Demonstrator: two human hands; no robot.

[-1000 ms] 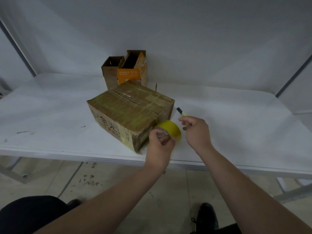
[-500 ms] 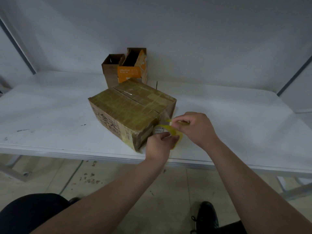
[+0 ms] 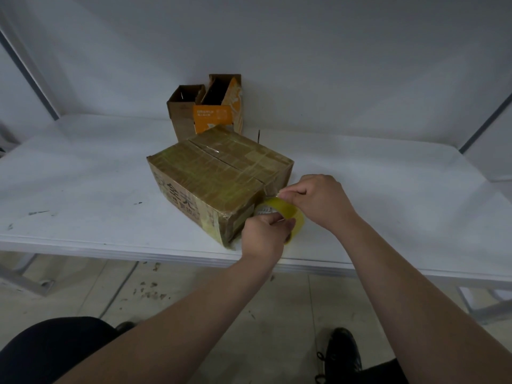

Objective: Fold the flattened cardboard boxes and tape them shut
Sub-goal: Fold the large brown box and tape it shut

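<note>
Cardboard box [image 3: 219,178], flaps shut, near the bench's [image 3: 83,189] front edge.
Head view: worn brown box, yellowed tape strips over its top, black print on its side. Left hand [image 3: 264,238] grips the yellow tape roll [image 3: 288,214] beside the box's near corner; right hand [image 3: 318,200] pinches the roll's tape end.

Closed, tape-covered cardboard box [image 3: 219,178] beside yellow tape roll [image 3: 288,214]
</note>
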